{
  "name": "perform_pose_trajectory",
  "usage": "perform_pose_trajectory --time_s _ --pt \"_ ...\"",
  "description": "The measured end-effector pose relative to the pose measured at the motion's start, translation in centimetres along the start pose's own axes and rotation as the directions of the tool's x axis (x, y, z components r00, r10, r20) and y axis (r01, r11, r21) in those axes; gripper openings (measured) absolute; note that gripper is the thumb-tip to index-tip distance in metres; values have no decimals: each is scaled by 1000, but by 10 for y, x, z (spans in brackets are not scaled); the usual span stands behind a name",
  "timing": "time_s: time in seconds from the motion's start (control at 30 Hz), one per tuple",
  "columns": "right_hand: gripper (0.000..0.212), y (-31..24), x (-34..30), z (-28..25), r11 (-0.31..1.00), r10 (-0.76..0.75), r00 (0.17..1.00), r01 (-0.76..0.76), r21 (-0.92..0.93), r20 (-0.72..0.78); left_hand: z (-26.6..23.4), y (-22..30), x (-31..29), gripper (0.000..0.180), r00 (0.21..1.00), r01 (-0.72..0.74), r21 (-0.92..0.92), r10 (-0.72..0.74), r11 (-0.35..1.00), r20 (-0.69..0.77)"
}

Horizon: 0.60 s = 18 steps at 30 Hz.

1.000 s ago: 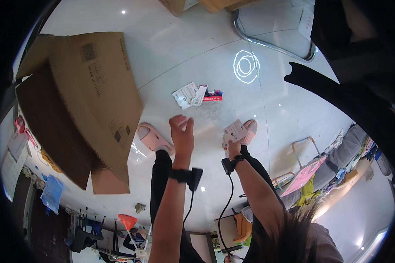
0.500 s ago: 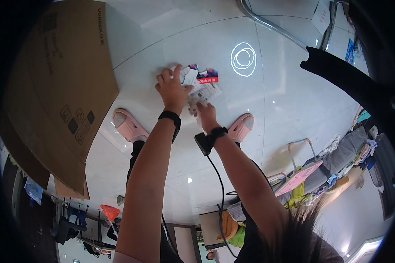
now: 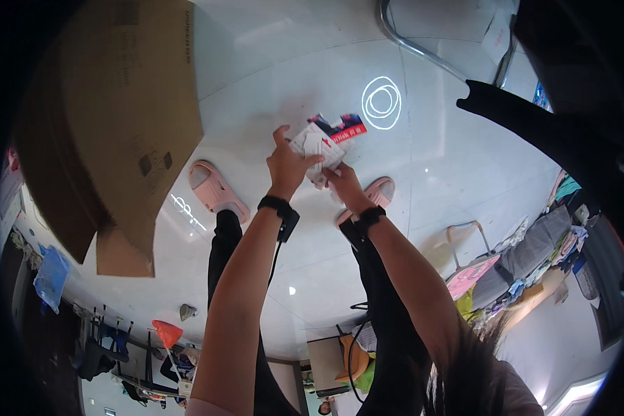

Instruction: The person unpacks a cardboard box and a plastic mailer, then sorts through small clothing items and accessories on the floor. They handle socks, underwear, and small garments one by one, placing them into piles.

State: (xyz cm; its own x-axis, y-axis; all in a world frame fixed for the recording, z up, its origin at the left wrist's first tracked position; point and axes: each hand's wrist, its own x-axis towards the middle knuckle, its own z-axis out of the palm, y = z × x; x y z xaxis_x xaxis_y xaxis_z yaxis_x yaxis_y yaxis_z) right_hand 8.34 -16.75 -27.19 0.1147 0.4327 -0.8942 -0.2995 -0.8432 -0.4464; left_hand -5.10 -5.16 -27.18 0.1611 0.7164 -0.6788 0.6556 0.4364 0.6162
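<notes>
Cool, fairly even light washes the glossy tile floor (image 3: pixel 430 194) around me, which throws back a glaring ring-shaped reflection (image 3: pixel 381 103). A soft shadow falls beside my left fingers (image 3: pixel 281 136). Print on the cardboard box (image 3: pixel 142 104) looks smeared. Straight edges bow toward the black rim; the lower right glares white.

Your left hand (image 3: pixel 286 170) and right hand (image 3: pixel 349 190) are partly covering the cards (image 3: pixel 317 143), whose print is looking blurred, while the view's upper edge is cutting off the cardboard box (image 3: pixel 142 104).
</notes>
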Motion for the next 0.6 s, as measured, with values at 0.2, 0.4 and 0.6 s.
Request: perform_pose_trajectory --time_s 0.2,0.4,0.6 --pt "25 -54 -132 -18 929 -67 996 82 -361 52 -67 49 -94 45 959 -111 -17 112 994 261" --pt "29 -135 -279 -39 969 170 972 -135 -207 163 -108 135 -201 37 911 123 -507 106 853 399" --pt "20 -235 -400 -22 914 -352 919 296 -279 -177 -174 231 -294 33 974 -100 -469 183 877 135"
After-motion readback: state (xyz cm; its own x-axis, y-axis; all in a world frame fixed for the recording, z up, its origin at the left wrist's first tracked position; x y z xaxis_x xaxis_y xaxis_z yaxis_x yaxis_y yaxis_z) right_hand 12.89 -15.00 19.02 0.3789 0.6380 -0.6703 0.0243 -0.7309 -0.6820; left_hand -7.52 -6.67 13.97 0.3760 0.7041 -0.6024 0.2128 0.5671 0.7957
